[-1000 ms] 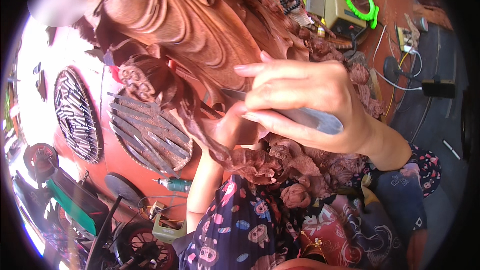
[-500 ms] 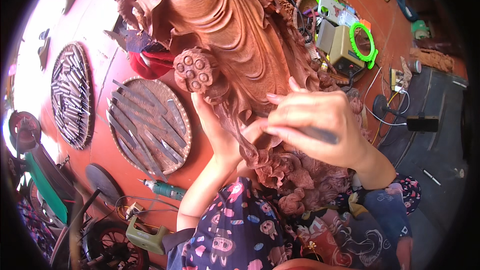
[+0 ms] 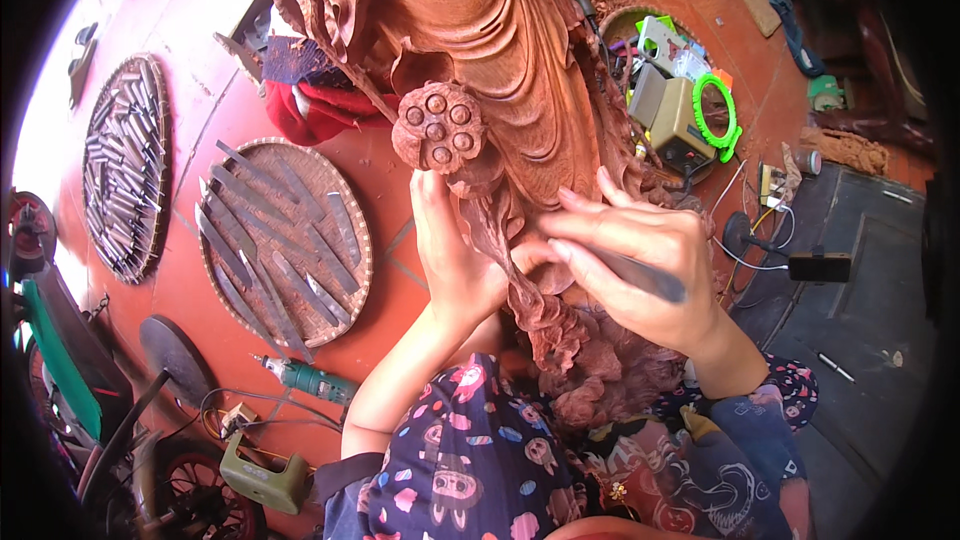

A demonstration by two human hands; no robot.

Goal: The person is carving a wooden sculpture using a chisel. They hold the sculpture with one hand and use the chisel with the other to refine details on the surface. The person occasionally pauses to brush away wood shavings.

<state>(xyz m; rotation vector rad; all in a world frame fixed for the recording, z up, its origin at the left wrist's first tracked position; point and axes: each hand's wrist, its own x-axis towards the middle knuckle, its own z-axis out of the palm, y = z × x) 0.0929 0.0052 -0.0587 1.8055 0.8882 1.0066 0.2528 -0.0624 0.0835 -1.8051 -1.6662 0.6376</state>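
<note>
A large reddish-brown carved wooden statue [image 3: 500,50] with flowing folds and a round lotus seed pod [image 3: 437,125] fills the upper middle. My left hand [image 3: 452,250] rests flat against the carving just below the pod, fingers pointing up. My right hand [image 3: 640,265] is closed around a grey metal carving tool [image 3: 640,275], its tip hidden behind my fingers near the carved stem between both hands. The rough lower part of the carving [image 3: 590,370] sits above my lap.
Two round woven trays [image 3: 355,280] [image 3: 150,230] of several metal chisels lie on the red floor at left. A green power tool [image 3: 305,377], cables, a green ring light [image 3: 718,110], boxes and a dark mat [image 3: 850,270] surround me.
The view has shifted down and left along the statue, bringing the lotus pod and the chisel trays into fuller sight. Both hands stay on the carving; my right hand keeps the tool.
</note>
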